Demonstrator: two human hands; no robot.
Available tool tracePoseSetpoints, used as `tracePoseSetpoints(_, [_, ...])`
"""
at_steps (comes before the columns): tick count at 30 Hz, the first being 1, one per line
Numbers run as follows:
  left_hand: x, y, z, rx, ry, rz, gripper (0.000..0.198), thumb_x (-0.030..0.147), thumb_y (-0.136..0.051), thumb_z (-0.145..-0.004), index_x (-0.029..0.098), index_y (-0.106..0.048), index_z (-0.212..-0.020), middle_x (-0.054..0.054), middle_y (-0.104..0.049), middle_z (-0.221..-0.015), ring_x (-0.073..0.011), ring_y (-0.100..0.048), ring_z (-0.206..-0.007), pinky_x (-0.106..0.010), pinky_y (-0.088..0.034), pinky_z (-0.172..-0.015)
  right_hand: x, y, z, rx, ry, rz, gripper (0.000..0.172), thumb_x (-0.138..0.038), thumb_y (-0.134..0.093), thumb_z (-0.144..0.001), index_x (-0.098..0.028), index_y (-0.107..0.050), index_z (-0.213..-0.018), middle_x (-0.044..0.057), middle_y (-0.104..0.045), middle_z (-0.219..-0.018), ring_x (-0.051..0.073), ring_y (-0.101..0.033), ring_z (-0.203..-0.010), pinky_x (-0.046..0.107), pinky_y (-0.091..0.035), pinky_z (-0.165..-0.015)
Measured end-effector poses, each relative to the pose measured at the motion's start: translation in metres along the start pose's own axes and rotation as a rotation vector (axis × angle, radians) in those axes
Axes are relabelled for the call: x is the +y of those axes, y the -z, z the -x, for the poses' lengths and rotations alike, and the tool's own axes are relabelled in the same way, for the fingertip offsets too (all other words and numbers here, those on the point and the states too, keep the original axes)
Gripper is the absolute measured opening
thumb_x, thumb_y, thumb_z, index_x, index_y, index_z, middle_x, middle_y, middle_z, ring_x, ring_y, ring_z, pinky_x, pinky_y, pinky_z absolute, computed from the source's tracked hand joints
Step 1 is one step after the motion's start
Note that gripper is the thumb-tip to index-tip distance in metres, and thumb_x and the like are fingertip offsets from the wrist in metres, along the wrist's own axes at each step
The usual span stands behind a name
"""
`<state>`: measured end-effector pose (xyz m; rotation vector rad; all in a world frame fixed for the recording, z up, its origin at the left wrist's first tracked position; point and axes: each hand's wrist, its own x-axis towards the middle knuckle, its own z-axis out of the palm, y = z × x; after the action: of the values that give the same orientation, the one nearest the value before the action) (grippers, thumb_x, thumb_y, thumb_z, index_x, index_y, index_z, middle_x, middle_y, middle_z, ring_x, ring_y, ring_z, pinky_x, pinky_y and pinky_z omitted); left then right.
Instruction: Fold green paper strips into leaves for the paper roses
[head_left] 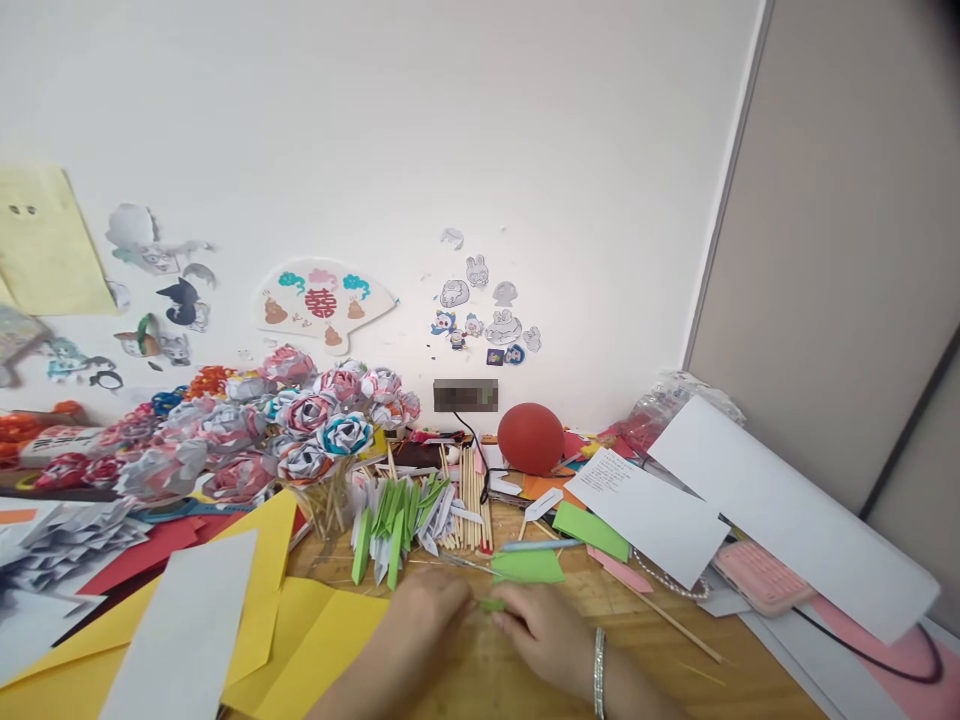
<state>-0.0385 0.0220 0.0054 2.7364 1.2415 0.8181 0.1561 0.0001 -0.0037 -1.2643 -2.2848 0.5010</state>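
Note:
Both my hands are close together at the front middle of the wooden table. My right hand (546, 632), with a silver bracelet on the wrist, pinches a small piece of green paper (492, 605). My left hand (429, 612) is curled at the other end of that piece, slightly blurred, its fingertips partly hidden. Just beyond the hands lie a pair of scissors (469, 564), a green paper sheet (529, 567) and a light blue pen (541, 546). Folded green and white paper strips (397, 520) are heaped behind my left hand, beside a row of wooden sticks (474, 500).
Yellow paper (322, 640) and a white sheet (184, 625) cover the left front. Paper roses (307, 415) crowd the back left. A red balloon (531, 438) sits by the wall. White papers (649, 515), a pink keypad-like object (761, 577) and a single stick (679, 625) lie right.

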Motion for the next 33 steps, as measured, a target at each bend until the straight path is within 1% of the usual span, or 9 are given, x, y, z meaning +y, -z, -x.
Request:
tracePoseSetpoints(3, [-0.030,0.022,-0.005,0.096,0.228,0.003,0.031,0.029,-0.036,-0.087,0.022,-0.062,-0.072,-0.005,-0.068,-0.067,-0.0212,-0.063,-0.060,-0.026,-0.043,-0.055,0.005,0.005,-0.001,0.047,-0.087,-0.029,0.026,-0.021,-0.044,-0.085,-0.021,-0.057,-0.107,0.000,-0.064,-0.068,0.019,-0.056,-0.065,0.025,-0.032,-0.057])
tracePoseSetpoints(6, [-0.065,0.039,-0.006,0.188,0.440,-0.022,0.037,0.030,-0.028,-0.088,0.017,-0.062,-0.096,-0.013,-0.070,-0.093,-0.0275,-0.066,-0.083,-0.032,-0.048,-0.069,0.010,0.007,-0.001,0.073,-0.134,-0.010,0.030,-0.017,-0.042,-0.083,-0.021,-0.057,-0.110,0.002,-0.064,-0.072,0.020,-0.057,-0.068,0.026,-0.033,-0.060])
tracePoseSetpoints(8, [-0.085,0.043,-0.004,0.230,0.553,-0.048,0.043,0.030,-0.025,-0.087,0.012,-0.055,-0.113,-0.018,-0.065,-0.110,-0.0308,-0.061,-0.102,-0.038,-0.046,-0.082,0.011,0.008,0.000,0.073,-0.144,0.009,0.032,-0.016,-0.041,-0.083,-0.021,-0.056,-0.111,0.003,-0.065,-0.074,0.021,-0.058,-0.071,0.027,-0.034,-0.061])
tracePoseSetpoints(11, [-0.104,0.036,-0.001,0.240,0.650,-0.077,0.052,0.034,-0.029,-0.084,0.006,-0.043,-0.126,-0.021,-0.058,-0.121,-0.0339,-0.050,-0.117,-0.043,-0.041,-0.093,0.008,0.008,0.000,0.052,-0.139,0.040,0.033,-0.016,-0.041,-0.084,-0.021,-0.056,-0.113,0.003,-0.066,-0.076,0.021,-0.059,-0.074,0.028,-0.035,-0.062])
tracePoseSetpoints(16, [-0.114,0.018,0.002,0.196,0.650,-0.103,0.058,0.035,-0.031,-0.082,0.000,-0.039,-0.127,-0.025,-0.049,-0.130,-0.0325,-0.043,-0.124,-0.042,-0.035,-0.100,0.008,0.015,0.000,0.052,-0.173,0.110,0.034,-0.015,-0.041,-0.085,-0.022,-0.057,-0.113,0.006,-0.067,-0.087,0.023,-0.060,-0.082,0.029,-0.039,-0.068])
tracePoseSetpoints(21, [-0.116,0.010,0.007,0.151,0.615,-0.128,0.054,0.034,-0.029,-0.084,0.003,-0.041,-0.127,-0.022,-0.054,-0.126,-0.0301,-0.048,-0.120,-0.040,-0.038,-0.098,0.026,0.024,-0.002,0.131,-0.163,0.233,0.032,-0.011,-0.047,-0.082,-0.019,-0.059,-0.111,0.008,-0.062,-0.109,0.024,-0.053,-0.104,0.033,-0.039,-0.084])
tracePoseSetpoints(26, [-0.119,0.002,0.006,0.198,0.518,-0.185,0.055,0.035,-0.032,-0.082,0.004,-0.040,-0.127,-0.021,-0.052,-0.128,-0.0310,-0.047,-0.121,-0.043,-0.038,-0.099,0.038,0.026,-0.004,0.072,-0.160,0.304,0.020,-0.017,-0.060,-0.077,-0.017,-0.067,-0.096,0.008,-0.063,-0.103,0.026,-0.054,-0.099,0.034,-0.042,-0.083])
tracePoseSetpoints(30, [-0.121,-0.005,0.005,0.269,0.414,-0.252,0.055,0.035,-0.033,-0.082,0.006,-0.043,-0.127,-0.021,-0.050,-0.129,-0.0335,-0.044,-0.123,-0.048,-0.036,-0.101,0.040,0.025,-0.006,0.075,-0.117,0.329,0.018,-0.017,-0.063,-0.078,-0.018,-0.068,-0.095,0.005,-0.065,-0.101,0.024,-0.054,-0.099,0.032,-0.043,-0.085])
tracePoseSetpoints(33, [-0.121,-0.010,0.005,0.300,0.328,-0.284,0.051,0.033,-0.037,-0.081,0.009,-0.047,-0.125,-0.020,-0.054,-0.125,-0.0347,-0.047,-0.120,-0.050,-0.040,-0.098,0.043,0.023,-0.007,0.095,-0.079,0.353,0.020,-0.019,-0.066,-0.076,-0.019,-0.068,-0.096,0.004,-0.066,-0.101,0.023,-0.055,-0.099,0.030,-0.043,-0.084])
